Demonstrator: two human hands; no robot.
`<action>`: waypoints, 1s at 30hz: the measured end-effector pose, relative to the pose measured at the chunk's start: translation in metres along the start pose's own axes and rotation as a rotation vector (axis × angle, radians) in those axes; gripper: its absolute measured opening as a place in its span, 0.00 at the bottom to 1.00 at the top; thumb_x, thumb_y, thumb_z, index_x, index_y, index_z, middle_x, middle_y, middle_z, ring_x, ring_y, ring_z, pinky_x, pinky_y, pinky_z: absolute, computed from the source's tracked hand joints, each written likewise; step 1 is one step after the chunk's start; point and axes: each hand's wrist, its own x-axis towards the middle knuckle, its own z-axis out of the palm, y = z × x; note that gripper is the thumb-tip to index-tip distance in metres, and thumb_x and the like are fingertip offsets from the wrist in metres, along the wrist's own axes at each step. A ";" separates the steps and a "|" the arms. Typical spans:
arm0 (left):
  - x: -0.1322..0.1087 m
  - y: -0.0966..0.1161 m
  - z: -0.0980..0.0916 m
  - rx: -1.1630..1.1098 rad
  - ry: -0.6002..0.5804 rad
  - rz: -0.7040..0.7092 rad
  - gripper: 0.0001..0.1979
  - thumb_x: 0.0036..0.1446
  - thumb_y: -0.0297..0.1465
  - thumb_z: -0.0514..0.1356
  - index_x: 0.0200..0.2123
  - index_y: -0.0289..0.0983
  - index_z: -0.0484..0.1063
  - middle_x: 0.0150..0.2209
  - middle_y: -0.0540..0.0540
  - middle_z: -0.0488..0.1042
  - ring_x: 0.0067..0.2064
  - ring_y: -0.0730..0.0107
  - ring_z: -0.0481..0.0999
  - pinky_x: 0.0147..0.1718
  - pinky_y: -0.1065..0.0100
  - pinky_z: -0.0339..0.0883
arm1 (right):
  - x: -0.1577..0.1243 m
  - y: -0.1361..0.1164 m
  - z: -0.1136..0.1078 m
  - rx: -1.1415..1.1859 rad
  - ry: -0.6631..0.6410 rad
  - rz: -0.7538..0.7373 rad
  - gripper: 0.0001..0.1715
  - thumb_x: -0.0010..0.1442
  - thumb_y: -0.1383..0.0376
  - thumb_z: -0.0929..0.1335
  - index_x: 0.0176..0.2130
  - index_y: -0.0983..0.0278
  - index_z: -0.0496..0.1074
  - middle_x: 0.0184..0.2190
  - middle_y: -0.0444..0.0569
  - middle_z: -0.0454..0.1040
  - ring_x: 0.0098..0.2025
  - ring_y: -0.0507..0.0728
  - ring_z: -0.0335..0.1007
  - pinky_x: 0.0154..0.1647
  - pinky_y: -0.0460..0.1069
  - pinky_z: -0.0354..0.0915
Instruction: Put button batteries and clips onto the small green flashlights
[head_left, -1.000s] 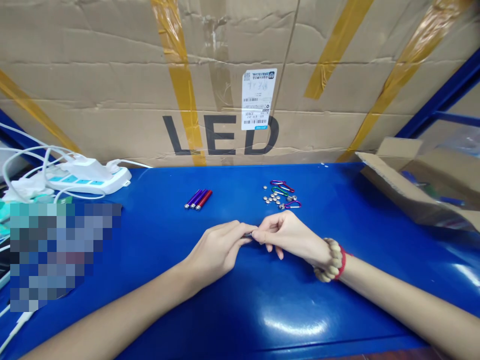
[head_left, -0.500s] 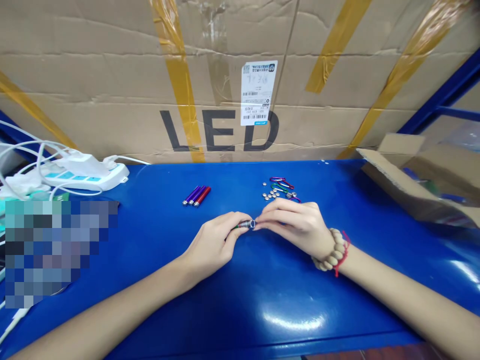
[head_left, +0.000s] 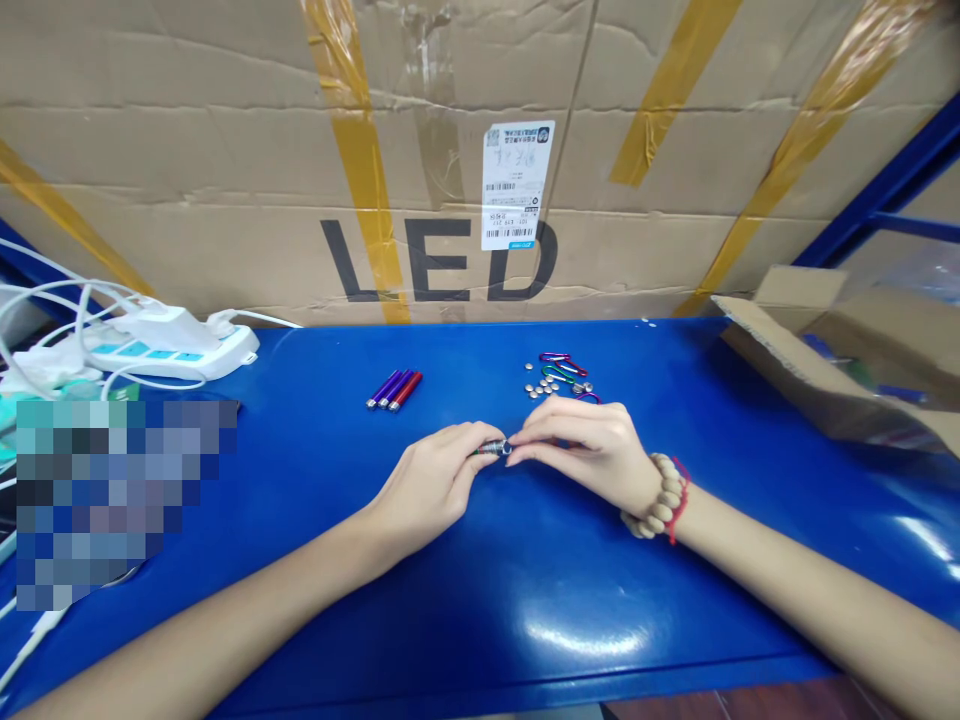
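My left hand (head_left: 435, 485) is closed around a small green mini flashlight (head_left: 491, 448), whose silver end points right. My right hand (head_left: 592, 450) pinches at that silver end with thumb and forefinger; what it pinches there is too small to name. A bead bracelet (head_left: 660, 497) circles my right wrist. Just beyond my right hand lie several silver button cells (head_left: 541, 385) and coloured carabiner clips (head_left: 559, 365). Three more mini flashlights (head_left: 394, 390), two purple and one red, lie side by side further left.
A blue table (head_left: 525, 590) carries everything. A big cardboard box marked LED (head_left: 450, 160) stands along the back. A white power strip (head_left: 172, 350) with cables sits at the left, and an open cardboard box (head_left: 832, 370) at the right.
My right hand has turned palm-down and slid slightly toward the flashlight's end. More of the flashlight's silver tip shows between the hands. The view has shifted a little.
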 end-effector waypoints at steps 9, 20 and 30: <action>0.000 -0.001 0.000 -0.037 -0.034 -0.013 0.10 0.61 0.28 0.47 0.40 0.40 0.66 0.39 0.50 0.73 0.41 0.72 0.73 0.41 0.71 0.64 | -0.001 -0.002 0.000 0.021 -0.026 0.062 0.08 0.55 0.62 0.68 0.31 0.64 0.75 0.29 0.46 0.76 0.29 0.49 0.70 0.30 0.43 0.65; -0.003 0.004 -0.006 -0.166 -0.201 -0.083 0.03 0.59 0.29 0.48 0.33 0.40 0.58 0.39 0.48 0.74 0.40 0.69 0.74 0.36 0.72 0.65 | -0.001 -0.006 0.009 0.355 -0.057 0.340 0.11 0.49 0.58 0.72 0.24 0.65 0.75 0.23 0.45 0.74 0.20 0.47 0.64 0.21 0.43 0.62; -0.006 -0.005 0.002 -0.033 -0.053 0.037 0.05 0.59 0.30 0.49 0.31 0.39 0.61 0.33 0.47 0.74 0.35 0.69 0.75 0.33 0.71 0.66 | 0.005 -0.018 0.012 0.653 -0.255 0.910 0.14 0.47 0.59 0.71 0.25 0.68 0.72 0.09 0.38 0.63 0.10 0.43 0.53 0.09 0.38 0.50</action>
